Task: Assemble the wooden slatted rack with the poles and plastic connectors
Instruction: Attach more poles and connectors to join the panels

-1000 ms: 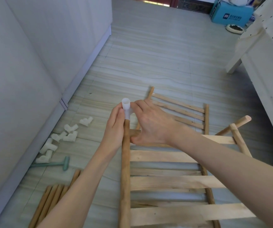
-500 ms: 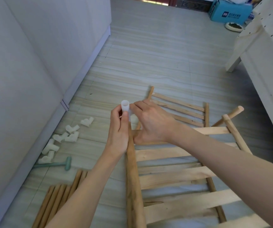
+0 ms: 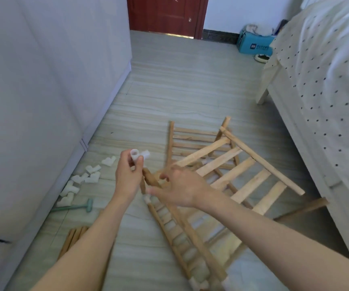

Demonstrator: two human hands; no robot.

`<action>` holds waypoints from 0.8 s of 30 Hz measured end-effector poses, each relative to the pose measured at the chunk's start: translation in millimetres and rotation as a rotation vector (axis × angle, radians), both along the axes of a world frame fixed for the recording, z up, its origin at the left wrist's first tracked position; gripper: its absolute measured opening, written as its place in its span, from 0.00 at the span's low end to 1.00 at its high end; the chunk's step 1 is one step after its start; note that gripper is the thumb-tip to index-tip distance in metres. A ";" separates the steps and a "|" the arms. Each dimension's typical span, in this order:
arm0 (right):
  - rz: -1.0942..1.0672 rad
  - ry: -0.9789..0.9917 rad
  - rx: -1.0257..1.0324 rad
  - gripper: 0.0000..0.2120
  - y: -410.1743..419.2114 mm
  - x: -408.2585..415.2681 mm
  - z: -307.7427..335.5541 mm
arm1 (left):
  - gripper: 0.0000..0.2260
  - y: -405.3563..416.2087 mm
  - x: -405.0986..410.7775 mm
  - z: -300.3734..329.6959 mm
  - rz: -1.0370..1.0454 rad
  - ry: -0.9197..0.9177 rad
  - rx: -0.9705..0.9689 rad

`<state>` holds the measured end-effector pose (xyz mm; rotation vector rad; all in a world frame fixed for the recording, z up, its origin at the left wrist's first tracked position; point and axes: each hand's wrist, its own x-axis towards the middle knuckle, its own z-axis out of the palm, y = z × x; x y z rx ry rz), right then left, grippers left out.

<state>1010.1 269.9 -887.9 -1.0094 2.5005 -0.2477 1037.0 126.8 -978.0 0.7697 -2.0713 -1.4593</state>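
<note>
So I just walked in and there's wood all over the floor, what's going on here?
A person is putting together a wooden slatted rack on the floor. The left hand grips a white plastic connector at the top of a pole; the right hand hovers open beside it. Spare connectors, a small mallet and more poles lie by the wall.
</note>
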 end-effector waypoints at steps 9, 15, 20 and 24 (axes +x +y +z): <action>0.224 0.302 0.153 0.17 60.4 59.3 -12.1 | 0.10 23.3 81.5 19.1 -0.104 -0.209 -0.212; 0.289 0.191 0.250 0.17 131.6 50.9 -2.6 | 0.17 50.4 123.8 22.1 -0.611 -0.074 -0.852; 0.221 0.317 0.323 0.19 185.6 43.0 -2.6 | 0.13 92.5 105.2 51.0 -1.047 0.031 -1.273; -0.026 0.394 0.289 0.18 223.7 46.5 -6.6 | 0.13 132.3 90.8 59.0 -1.237 0.062 -1.260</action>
